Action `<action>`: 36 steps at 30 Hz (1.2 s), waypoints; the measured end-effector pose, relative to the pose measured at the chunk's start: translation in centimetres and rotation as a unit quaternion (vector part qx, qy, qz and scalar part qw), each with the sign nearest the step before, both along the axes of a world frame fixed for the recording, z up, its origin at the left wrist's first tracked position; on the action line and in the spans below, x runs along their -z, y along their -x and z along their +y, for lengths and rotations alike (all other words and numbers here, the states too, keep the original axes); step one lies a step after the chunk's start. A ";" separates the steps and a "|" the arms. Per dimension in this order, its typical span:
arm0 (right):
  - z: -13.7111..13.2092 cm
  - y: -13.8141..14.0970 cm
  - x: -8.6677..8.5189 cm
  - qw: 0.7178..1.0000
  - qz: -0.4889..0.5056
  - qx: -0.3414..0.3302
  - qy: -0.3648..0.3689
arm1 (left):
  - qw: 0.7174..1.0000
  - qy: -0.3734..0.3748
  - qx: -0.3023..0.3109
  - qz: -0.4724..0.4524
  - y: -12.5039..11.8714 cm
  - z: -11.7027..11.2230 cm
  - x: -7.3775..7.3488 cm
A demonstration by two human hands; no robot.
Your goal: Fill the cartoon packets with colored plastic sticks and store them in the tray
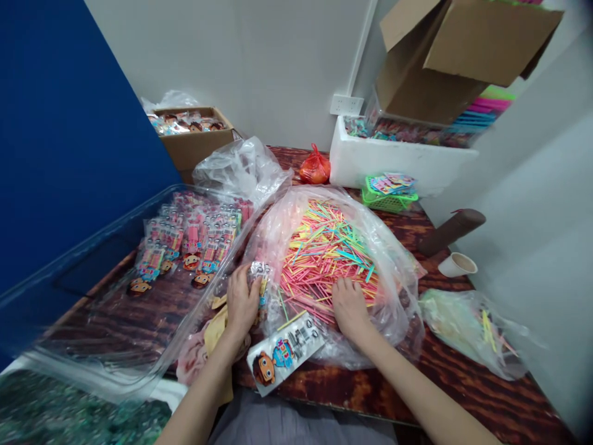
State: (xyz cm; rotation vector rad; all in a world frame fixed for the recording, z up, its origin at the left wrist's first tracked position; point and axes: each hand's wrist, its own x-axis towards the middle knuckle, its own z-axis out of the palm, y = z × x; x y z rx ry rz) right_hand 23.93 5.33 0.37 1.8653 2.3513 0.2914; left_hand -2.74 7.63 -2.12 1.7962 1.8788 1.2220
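Observation:
A large clear plastic bag (399,309) lies wide open before me, heaped with thin coloured sticks (324,247) in pink, yellow, green and blue. My right hand (351,304) reaches into the near side of the heap, fingers curled down on the sticks. At the bag's left edge, my left hand (241,298) is closed on a small printed packet (262,281). Between my hands, at the table's front edge, lies a larger printed pouch (286,353) with a cartoon face, a yellow stick along its upper edge.
On the left, a clear plastic tray (185,327) holds several filled packets (208,238). Behind are a cardboard box (194,145), a red bag (315,167), a green basket (390,199) and a white foam box (398,161). A paper cup (458,265) and small plastic bag (472,334) lie right.

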 end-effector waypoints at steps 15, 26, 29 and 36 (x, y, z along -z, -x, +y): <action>2.3 -3.4 -0.1 0.934 0.314 0.091 0.147 | 0.999 0.019 0.015 -0.027 1.4 -4.1 -2.7; 2.9 -4.1 -1.3 0.724 0.647 0.023 0.237 | 0.995 0.027 0.067 -0.065 -1.6 -5.3 -4.4; 1.8 -2.3 -1.7 0.688 0.658 0.013 0.305 | 0.986 0.030 0.117 -0.114 -4.7 -5.4 -5.0; -1.5 1.3 -0.4 0.613 0.673 0.000 0.413 | 0.961 0.068 0.262 -0.060 -10.5 -4.7 -3.9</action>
